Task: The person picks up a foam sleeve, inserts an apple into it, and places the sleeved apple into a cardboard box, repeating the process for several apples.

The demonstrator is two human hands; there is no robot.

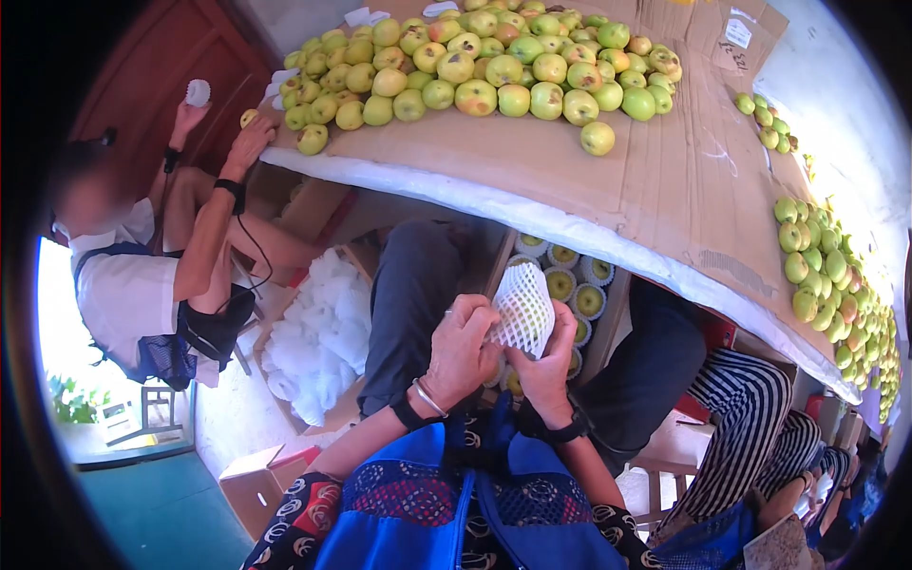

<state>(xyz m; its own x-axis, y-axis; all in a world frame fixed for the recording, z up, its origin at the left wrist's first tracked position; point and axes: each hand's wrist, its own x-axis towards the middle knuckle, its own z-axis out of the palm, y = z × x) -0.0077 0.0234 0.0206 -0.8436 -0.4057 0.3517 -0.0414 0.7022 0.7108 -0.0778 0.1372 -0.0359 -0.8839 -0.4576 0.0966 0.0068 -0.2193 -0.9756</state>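
My left hand pinches the left edge of a white foam fruit net. My right hand grips the same net from below and from the right, its fingers closed round it. A yellow-green tint shows through the mesh, like an apple inside, though the net covers it. Right behind and beneath my hands, an open carton between my knees holds several apples in white foam nets, set in rows.
A heap of apples lies on the cardboard-covered table ahead; more apples line its right side. A box of loose foam nets stands left of my leg. A co-worker sits at left holding a net; others sit at right.
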